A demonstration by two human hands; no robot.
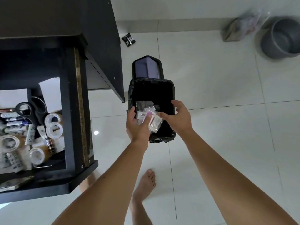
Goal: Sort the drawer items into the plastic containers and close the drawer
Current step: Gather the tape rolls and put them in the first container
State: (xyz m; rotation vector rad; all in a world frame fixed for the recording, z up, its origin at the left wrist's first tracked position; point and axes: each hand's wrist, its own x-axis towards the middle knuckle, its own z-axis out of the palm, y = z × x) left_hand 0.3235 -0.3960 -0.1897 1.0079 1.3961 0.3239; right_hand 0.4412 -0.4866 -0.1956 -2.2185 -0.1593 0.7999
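The left hand (138,125) is pinching clear wrappers (148,118) over the black-lined bin (151,85); the right hand (178,117) is hovering spread; label writing is illegible.

Drawer (71,111): black, pulled fully open at left. Contents, loose and jumbled: black-handled scissors (27,111); clear tape rolls (54,129); batteries (15,123) lying side by side; tubes (47,139); white cards (50,93) toward the back. Clear plastic packets (148,118): crumpled, held above a black-lined bin (152,93).
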